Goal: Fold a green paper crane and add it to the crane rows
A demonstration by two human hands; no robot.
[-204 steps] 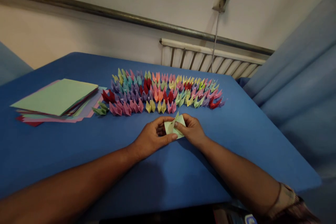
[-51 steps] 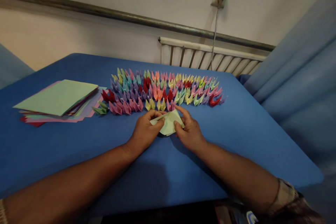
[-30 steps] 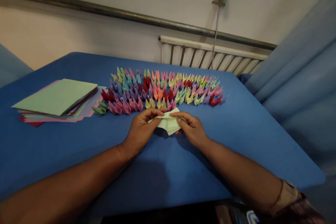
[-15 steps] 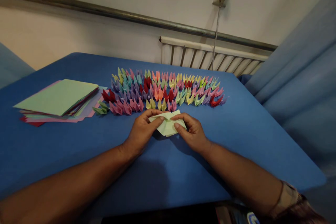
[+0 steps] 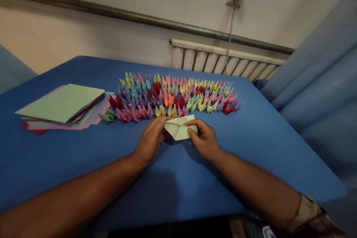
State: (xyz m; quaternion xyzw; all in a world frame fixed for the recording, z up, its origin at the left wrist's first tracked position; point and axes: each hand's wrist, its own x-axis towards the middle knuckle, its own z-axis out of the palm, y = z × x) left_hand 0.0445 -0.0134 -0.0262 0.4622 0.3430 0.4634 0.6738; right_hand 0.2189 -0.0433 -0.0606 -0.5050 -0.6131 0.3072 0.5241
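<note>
Two bare hands meet over a blue, smooth-topped table [image 5: 259,130], holding one pale green piece of folded paper [image 5: 181,129] between them. Right thumb and forefinger pinch its right side, the right hand [image 5: 205,139] curled; the left hand [image 5: 150,137] grips the left end, its fingers partly hidden behind. That piece looks only partly worked: creased and layered, broad and fairly flat, lacking upright points. Just beyond it stand crowded rows of small, pointed, many-coloured folded-paper figures [image 5: 168,99], apparently complete. Toward the left lies an uneven stack of square coloured paper sheets [image 5: 61,102], pale green on top, seemingly unfolded, so plenty remains unused.
</note>
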